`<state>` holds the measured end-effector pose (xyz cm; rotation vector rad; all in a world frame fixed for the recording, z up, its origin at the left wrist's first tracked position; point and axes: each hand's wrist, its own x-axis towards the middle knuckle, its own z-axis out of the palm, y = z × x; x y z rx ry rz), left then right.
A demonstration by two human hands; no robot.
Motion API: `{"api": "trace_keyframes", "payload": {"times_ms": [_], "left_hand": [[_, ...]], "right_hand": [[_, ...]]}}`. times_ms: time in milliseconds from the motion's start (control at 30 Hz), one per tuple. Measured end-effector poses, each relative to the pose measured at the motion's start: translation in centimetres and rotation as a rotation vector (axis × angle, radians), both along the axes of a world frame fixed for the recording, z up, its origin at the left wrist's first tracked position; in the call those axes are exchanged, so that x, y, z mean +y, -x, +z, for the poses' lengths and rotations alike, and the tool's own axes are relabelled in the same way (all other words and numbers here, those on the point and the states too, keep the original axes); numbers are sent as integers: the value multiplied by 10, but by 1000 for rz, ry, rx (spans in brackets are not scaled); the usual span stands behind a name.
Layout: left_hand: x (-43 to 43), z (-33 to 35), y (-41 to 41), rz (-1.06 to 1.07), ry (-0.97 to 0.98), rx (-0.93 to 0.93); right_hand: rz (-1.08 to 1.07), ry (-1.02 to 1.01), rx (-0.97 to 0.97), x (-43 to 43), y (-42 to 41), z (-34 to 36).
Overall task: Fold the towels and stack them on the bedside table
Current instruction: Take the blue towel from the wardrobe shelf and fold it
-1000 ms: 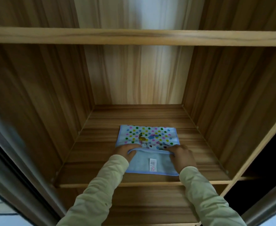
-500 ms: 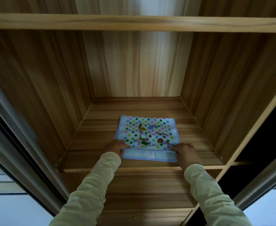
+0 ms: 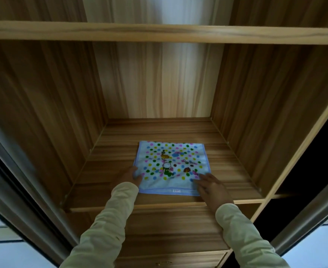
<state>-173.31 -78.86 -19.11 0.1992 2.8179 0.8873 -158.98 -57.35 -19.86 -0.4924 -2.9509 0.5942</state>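
A light-blue towel with coloured dots and a cartoon print lies spread flat on the wooden shelf, its blue hem with a small white label towards me. My left hand rests on the towel's near left edge, its fingers lying on the cloth. My right hand presses the near right corner with straight, spread fingers. Both arms wear pale green sleeves.
The shelf sits inside a wooden wardrobe compartment with side walls left and right and another shelf board above. A sliding door frame stands at the left, and a drawer front lies below the shelf edge.
The near flap, folded over with the plain side up, has been drawn back towards me, so the towel lies open. Both hands moved from pinching the fold to resting on the near corners.
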Motion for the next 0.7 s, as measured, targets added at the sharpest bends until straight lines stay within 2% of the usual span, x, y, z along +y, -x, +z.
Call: {"api": "trace_keyframes", "payload": {"times_ms": [100,200,233,333,367,433,500,533,600,633,700], "left_hand": [[-2,-3,2,-89,159,13],[-3,-2,3,-65,66,-44],[-2,0,4,-53,38,-91],[3,15,7,3,30,-195],[5,19,6,12,97,-152],[9,18,4,-37,241,72],[21,10,-1,-229,187,222],[29,6,-4,-350,179,222],[42,-1,-9,-488,294,125],[44,-6,-10,-505,366,72],[44,-13,-9,-497,452,27]], "right_hand": [[-15,55,-38,5,3,-7],[-159,328,53,16,5,-4],[-190,353,53,19,6,-1],[-248,253,52,20,12,10],[-255,233,97,18,17,11],[-197,193,209,3,25,12],[-30,89,261,-13,36,5],[56,39,241,-20,43,-1],[104,1,24,-32,49,-5],[79,-15,-84,-31,50,-11],[33,-73,-165,-26,49,-16]]}}
